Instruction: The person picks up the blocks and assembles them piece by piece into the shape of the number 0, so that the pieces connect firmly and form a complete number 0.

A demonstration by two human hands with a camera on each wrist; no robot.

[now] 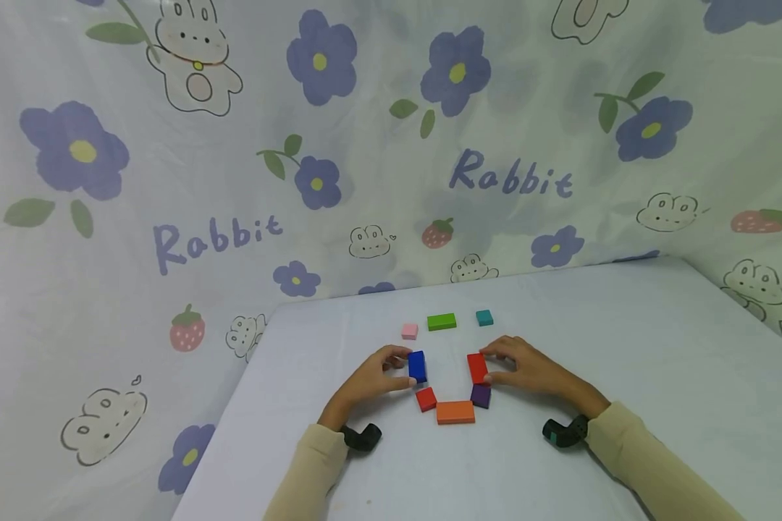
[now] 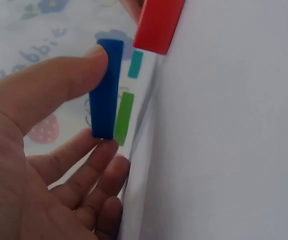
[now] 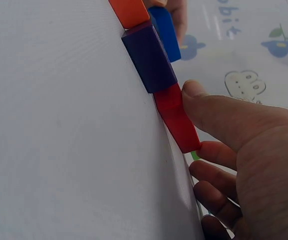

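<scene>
Between thumb and fingertips, my left hand pinches a blue rectangular block by its ends; the left wrist view shows the thumb on one end of the blue block. My right hand grips a long red block the same way, thumb at the near end and index fingertip at the far end. A dark purple block lies right at the near end of that red block. Below the blue block sits a small red block, and an orange block lies between it and the purple one.
Farther back on the white table lie a pink block, a green block and a teal block. A curtain with flowers and rabbits hangs behind the table. Black wrist devices sit at both cuffs.
</scene>
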